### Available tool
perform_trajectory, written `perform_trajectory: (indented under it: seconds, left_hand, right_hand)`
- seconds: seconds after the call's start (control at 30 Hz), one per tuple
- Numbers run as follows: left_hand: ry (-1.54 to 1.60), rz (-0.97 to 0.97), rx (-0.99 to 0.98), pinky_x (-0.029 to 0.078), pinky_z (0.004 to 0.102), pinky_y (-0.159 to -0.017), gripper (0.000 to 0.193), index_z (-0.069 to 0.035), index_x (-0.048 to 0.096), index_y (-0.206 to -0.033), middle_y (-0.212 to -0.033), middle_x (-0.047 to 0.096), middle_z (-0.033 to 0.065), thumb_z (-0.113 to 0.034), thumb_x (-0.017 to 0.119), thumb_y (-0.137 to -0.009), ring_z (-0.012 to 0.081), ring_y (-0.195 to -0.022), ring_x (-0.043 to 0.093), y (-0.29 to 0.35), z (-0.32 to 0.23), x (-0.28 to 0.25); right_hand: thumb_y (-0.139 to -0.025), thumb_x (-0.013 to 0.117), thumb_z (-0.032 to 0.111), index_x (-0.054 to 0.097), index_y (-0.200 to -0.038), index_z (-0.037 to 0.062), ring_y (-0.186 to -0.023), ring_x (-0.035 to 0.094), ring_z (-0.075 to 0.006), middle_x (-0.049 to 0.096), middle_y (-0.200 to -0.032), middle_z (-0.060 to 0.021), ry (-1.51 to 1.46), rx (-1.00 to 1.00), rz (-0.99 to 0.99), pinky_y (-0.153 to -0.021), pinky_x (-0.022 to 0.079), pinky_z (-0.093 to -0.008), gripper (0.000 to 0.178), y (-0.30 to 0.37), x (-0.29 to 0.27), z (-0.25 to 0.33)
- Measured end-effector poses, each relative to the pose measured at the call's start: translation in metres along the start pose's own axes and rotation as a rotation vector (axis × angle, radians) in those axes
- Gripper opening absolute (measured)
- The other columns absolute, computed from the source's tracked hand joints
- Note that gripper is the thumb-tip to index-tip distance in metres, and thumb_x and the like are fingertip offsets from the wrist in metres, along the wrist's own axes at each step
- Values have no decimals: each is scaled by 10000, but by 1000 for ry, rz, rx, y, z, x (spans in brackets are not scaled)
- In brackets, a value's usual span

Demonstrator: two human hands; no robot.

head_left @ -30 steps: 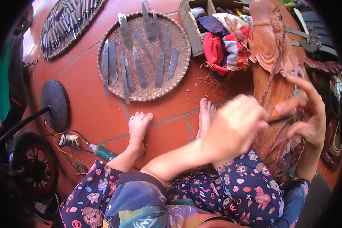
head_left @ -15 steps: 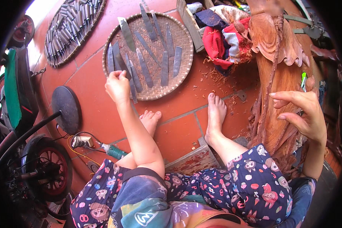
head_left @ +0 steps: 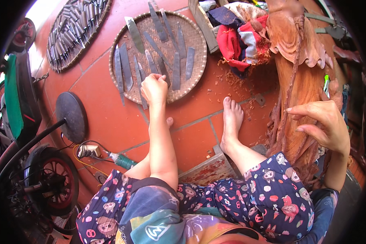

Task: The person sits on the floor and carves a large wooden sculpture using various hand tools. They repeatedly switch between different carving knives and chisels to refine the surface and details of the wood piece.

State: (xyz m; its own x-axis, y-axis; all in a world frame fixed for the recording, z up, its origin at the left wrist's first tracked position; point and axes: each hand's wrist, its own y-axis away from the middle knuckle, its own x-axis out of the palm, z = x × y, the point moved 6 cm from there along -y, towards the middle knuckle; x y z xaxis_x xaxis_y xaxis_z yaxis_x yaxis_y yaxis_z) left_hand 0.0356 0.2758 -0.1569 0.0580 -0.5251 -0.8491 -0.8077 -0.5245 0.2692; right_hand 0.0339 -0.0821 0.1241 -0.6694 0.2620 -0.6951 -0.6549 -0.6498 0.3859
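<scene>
The left hand (head_left: 153,87) is down on the near rim of the round woven tray (head_left: 193,36), its grip curled closed around the lower end of one of the grey carving blades (head_left: 175,70); exactly which blade it pinches I cannot tell, since the knuckles cover it. More blades lie fanned across the tray on both sides of that hand, close enough to crowd it. The right hand (head_left: 323,124) hangs free beside the tall carved wood piece (head_left: 301,77), its grip spread and holding nothing, fingertips just off the wood. A small green-handled tool (head_left: 326,84) rests against the carving above it. Two bare feet (head_left: 232,118) sit on the red tiled floor (head_left: 105,118) between tray and carving, with wood shavings scattered there. A heap of red cloth (head_left: 232,42) lies beyond. Far left, a second tray of blades (head_left: 75,30), a dark round disc (head_left: 71,116) and a wheel (head_left: 55,185) hem the floor; open tile remains left of the tray.
</scene>
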Motion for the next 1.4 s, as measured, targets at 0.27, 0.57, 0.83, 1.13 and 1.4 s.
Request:
perform_trajectory:
  seconds: [0.27,0.57,0.83,1.13,1.4]
  left_hand:
    - [18,-39,90,550,466,-798,222,-56,726,-863,-855,752,168,-256,816,-826,383,-851,725,3,-13,-4]
    - [165,-347,171,566,408,-754,199,-46,768,-902,-804,756,145,-237,778,-846,305,-765,748,-66,-24,-34]
    - [-91,-295,427,552,450,-918,577,-37,729,-1159,-1100,743,212,-413,863,-742,373,-1024,719,-172,-73,35]
    - [568,-6,438,503,268,-773,252,44,728,-1060,-931,727,73,-174,749,-934,127,-852,655,-108,-80,-35]
    - [775,969,842,516,354,-672,155,-6,717,-924,-785,623,85,-53,804,-804,240,-732,638,202,-183,-56]
  right_hand:
    - [-764,778,93,708,-1154,20,-809,711,-333,726,-895,-143,36,-16,24,-712,553,-407,402,1,2,0]
    - [-778,771,118,706,-1155,18,-823,708,-346,724,-905,-156,88,-24,33,-728,547,-411,396,-2,2,3]
    - [-884,727,203,680,-1179,57,-847,709,-350,735,-944,-141,107,-52,138,-730,555,-437,332,2,7,6]
    - [-993,620,347,645,-1242,43,-845,705,-325,706,-939,-138,-29,32,393,-742,566,-425,393,38,30,22]
    - [-778,852,399,455,-1546,135,-685,690,-219,733,-1030,-103,-302,239,64,-644,548,-352,904,45,27,9]
